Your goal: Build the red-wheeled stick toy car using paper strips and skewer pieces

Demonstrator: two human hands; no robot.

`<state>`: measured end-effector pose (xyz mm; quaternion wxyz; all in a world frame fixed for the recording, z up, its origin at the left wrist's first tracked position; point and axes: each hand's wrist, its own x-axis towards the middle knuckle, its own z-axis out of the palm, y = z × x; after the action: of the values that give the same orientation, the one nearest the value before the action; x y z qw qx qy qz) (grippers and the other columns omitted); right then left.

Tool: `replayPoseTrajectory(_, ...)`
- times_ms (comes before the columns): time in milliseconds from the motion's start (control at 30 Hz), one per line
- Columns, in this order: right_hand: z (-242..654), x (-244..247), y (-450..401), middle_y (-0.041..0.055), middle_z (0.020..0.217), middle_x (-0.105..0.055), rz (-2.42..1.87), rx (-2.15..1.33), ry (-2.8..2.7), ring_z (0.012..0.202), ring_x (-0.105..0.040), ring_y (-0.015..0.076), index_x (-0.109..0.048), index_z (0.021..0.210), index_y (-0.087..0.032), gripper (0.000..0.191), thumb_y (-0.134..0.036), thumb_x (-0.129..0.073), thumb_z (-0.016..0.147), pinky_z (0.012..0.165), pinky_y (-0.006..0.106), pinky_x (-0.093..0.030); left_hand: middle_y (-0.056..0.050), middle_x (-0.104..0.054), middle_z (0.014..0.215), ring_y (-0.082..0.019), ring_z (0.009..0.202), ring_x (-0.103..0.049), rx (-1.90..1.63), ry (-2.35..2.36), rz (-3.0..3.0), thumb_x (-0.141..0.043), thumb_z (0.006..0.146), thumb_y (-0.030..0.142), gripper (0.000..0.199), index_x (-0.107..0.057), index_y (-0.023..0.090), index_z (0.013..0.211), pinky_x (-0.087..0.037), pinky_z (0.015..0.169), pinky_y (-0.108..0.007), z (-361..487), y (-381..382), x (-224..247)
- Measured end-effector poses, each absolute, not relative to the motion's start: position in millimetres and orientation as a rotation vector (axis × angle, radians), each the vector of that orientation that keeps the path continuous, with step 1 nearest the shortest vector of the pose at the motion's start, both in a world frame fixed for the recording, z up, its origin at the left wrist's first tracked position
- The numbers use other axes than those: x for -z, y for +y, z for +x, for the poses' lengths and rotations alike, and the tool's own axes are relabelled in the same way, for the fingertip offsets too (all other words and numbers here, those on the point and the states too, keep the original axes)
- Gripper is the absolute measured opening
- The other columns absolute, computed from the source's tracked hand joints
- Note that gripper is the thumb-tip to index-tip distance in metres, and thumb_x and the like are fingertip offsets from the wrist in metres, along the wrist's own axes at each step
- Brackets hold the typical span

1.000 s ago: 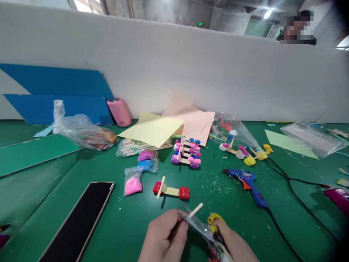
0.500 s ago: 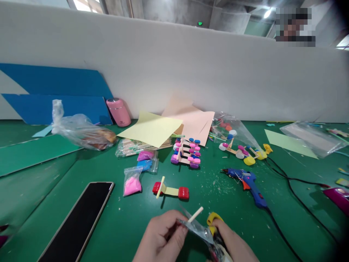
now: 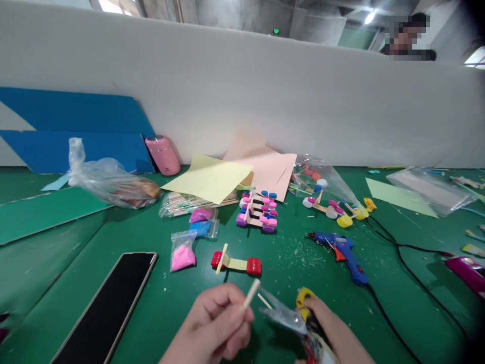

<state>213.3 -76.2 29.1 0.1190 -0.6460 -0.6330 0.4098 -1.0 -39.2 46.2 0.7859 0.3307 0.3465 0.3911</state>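
Note:
My left hand (image 3: 217, 321) pinches a short pale wooden stick (image 3: 251, 294) between thumb and fingertips, its upper end tilted up to the right. Wrapped around the yellow handles of a pair of scissors (image 3: 290, 316) is my right hand (image 3: 333, 328); the blades point left, just beside the stick and apart from it. A thin pale sliver (image 3: 264, 301) shows at the blade tips; whether it touches them I cannot tell. Beyond my hands lies a small stick model with red ends (image 3: 237, 264) and a crosswise stick. My lower fingers on the right are partly hidden.
A blue glue gun (image 3: 343, 250) with a black cord lies at right. A phone (image 3: 106, 308) is at left, near clay bags (image 3: 184, 255). Farther back are several colourful small models (image 3: 259, 212), papers (image 3: 208, 177), a pink bottle (image 3: 163, 155) and a plastic bag (image 3: 113, 182).
My left hand has drawn left with the stick, out from the scissor blades. The scissors have shifted slightly right, and the thin sliver now shows by their tips.

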Motion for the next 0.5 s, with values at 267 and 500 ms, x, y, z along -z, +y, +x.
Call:
replayPoseTrajectory(267, 266, 9, -70, 0.0174, 0.11, -0.054, -2.146, -0.392, -1.895, 0.099, -0.053, 0.0297, -0.043, 0.11, -0.011, 0.051, -0.038, -0.055, 0.069, 0.083, 0.044, -0.044, 0.004, -0.041, 0.054, -0.009, 0.051, -0.034, -0.675, 1.225, 1.369, -0.046, 0.081, 0.035, 0.026, -0.054, 0.016, 0.066, -0.026, 0.047, -0.02, -7, -37, -53)
replayPoseTrajectory(500, 234, -30, -73, 0.0082, 0.102, -0.057, -1.538, -0.042, -2.066, 0.098, -0.05, 0.0234, -0.053, 0.104, -0.022, 0.027, -0.025, -0.055, 0.078, 0.083, 0.039, -0.041, 0.0, -0.056, 0.066, -0.013, 0.062, -0.05, -0.482, 1.189, 2.022, -0.035, 0.086, 0.022, 0.022, -0.054, 0.019, 0.074, -0.035, 0.059, -0.022, 9, -48, -42)
